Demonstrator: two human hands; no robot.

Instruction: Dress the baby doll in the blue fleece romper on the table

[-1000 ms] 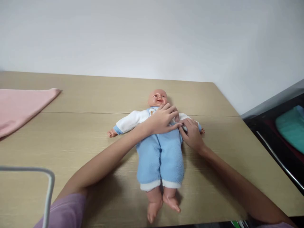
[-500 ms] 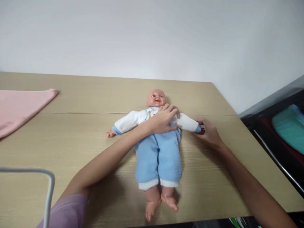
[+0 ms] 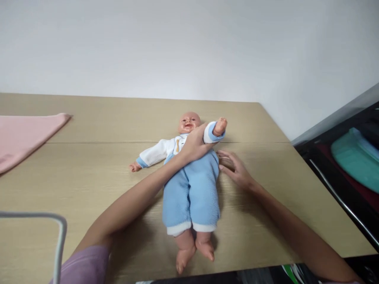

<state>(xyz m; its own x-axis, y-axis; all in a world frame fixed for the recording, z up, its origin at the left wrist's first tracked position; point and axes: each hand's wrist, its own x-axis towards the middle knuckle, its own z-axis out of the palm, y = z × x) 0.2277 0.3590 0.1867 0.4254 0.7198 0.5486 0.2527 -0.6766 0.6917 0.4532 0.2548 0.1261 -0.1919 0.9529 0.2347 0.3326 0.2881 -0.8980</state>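
Observation:
A baby doll (image 3: 191, 193) in a white top and blue fleece trousers lies on its back on the table, its head toward the wall. My left hand (image 3: 195, 146) lies across its chest and grips it near the shoulder on the right side. The doll's raised arm (image 3: 214, 130) partly hides my fingers. Its other arm stretches out to the left on the tabletop. Beside the doll's waist, my right hand (image 3: 235, 169) has its fingers extended and somewhat apart, with nothing visible in it. Its fingertips are close to the doll's side; I cannot tell whether they touch.
Folded pink cloth (image 3: 28, 138) lies at the left of the wooden table (image 3: 97, 122). A bent grey-white bar (image 3: 60, 236) stands at the lower left. To the right is a dark piece of furniture with a teal item (image 3: 353, 159) on it. A white wall rises behind.
The doll's arm on the right has gone from lying outstretched to pointing up. My right hand has let go of that arm's end and moved left to the doll's side.

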